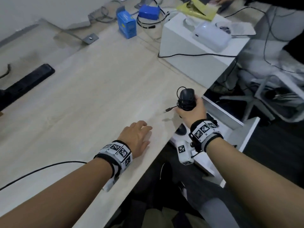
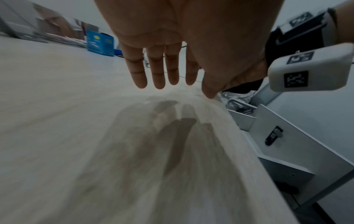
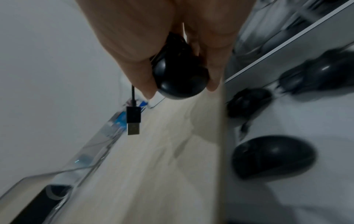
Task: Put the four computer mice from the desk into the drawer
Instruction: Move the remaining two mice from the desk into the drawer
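Seen at the far edge: a blue carton (image 1: 126, 24) standing upright, a flatter blue box (image 1: 149, 12) just behind. To the right, a white box (image 1: 194, 51) carrying a pale rounded device (image 1: 212, 36), with yellow paper (image 1: 197, 8) beyond. At the left edge, a long black bar (image 1: 24, 83). Draped over the white box, a black cable (image 1: 195, 55).

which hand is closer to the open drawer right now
Right. The right hand, gripping a black mouse, is at the desk edge just above the drawer. The left hand hovers flat over the desk, farther away.
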